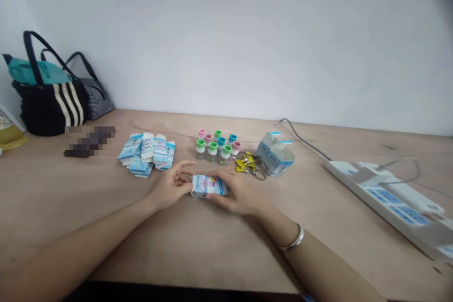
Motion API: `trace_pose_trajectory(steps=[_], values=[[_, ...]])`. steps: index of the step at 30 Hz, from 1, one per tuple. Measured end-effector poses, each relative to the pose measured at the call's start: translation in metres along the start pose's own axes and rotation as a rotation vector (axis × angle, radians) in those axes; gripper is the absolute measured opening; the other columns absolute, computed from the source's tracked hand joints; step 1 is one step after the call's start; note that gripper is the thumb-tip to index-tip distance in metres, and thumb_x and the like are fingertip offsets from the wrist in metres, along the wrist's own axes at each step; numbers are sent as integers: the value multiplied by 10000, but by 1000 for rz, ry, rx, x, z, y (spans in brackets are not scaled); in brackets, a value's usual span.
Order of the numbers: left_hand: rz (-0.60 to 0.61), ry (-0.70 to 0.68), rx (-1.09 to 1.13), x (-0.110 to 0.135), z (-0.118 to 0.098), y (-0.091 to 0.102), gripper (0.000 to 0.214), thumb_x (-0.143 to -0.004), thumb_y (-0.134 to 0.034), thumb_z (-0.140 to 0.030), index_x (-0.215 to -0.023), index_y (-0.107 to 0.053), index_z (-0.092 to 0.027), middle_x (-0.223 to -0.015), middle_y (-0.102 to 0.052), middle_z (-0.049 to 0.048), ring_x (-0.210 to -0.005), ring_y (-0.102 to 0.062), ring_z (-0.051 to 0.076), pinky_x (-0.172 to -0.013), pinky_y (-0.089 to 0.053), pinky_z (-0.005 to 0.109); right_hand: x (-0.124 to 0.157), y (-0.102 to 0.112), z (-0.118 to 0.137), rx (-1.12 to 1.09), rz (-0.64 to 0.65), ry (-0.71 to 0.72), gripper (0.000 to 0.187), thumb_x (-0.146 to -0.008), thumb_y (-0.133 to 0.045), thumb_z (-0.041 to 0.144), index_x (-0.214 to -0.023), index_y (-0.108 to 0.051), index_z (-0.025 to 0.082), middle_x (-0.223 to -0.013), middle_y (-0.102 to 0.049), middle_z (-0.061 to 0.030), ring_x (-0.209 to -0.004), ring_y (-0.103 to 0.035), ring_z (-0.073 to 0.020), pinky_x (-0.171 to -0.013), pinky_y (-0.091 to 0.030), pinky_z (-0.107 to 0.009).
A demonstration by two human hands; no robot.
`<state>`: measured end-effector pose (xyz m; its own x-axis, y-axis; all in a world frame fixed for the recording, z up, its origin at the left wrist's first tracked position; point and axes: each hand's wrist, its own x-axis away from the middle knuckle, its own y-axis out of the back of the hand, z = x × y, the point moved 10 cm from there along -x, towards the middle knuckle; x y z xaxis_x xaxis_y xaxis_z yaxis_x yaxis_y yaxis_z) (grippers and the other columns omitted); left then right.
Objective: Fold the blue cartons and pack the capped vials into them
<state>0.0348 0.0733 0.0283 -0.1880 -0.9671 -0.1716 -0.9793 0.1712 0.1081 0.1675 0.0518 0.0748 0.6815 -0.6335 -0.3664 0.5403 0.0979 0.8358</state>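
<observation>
My right hand (239, 192) is closed round the right part of a small printed cardboard box (207, 186), blue and white with a pink picture, lying on the table. At its left end, by the white end flap, is my left hand (173, 186), thumb at the flap and fingers curved apart. Behind the hands stand several small clear bottles (212, 152) with green, pink and blue caps. Flattened matching boxes (146, 153) lie in a pile beyond my left hand. Past my right hand are yellow tags with grey cords (247, 164) and two upright boxes with raised flaps (276, 155).
A white power strip (385, 205) with plugs and a grey cable (307, 139) lies at the right. At the back left stand a black bag with white stripes (53, 106) and a striped bag (97, 96). A dark, pixelated object (90, 142) lies before them on the wooden table (198, 250).
</observation>
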Motion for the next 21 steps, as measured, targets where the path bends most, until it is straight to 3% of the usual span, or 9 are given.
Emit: trace_pose_trajectory(steps=[8,13,18,21], values=[[-1,58,49,-3,9,-1,505,-634,-634,-112,-1126,-559,-193,-983,-602,44,-676,-572,88,-654,-499,234,0,-1,1,-35,8,-6,391,-812,-604,384,-1140,-561,175,-1081,-656,-105,-931,-621,-233,-765,-480,-336],[95,17,130,0,2,-14,544,-694,-611,-146,-1220,-491,-212,-1056,-614,63,-800,-601,135,-736,-494,270,-2,0,3,-32,11,7,441,-818,-596,402,-1196,-540,182,-1071,-658,-100,-913,-623,-232,-775,-479,-345],[201,-167,-186,8,-15,-24,722,-664,-714,-206,-1316,-405,-250,-1020,-613,53,-785,-593,161,-721,-496,292,-2,3,16,-70,-6,107,467,-820,-598,393,-1247,-504,226,-1196,-606,-86,-1053,-584,-229,-895,-446,-362],[148,-185,-255,6,-13,-18,727,-685,-712,-233,-1318,-357,-265,-1056,-584,58,-789,-599,157,-718,-505,303,0,17,3,-83,-139,4,519,-760,-667,397,-1213,-503,202,-1170,-600,-106,-1054,-579,-244,-892,-454,-373]])
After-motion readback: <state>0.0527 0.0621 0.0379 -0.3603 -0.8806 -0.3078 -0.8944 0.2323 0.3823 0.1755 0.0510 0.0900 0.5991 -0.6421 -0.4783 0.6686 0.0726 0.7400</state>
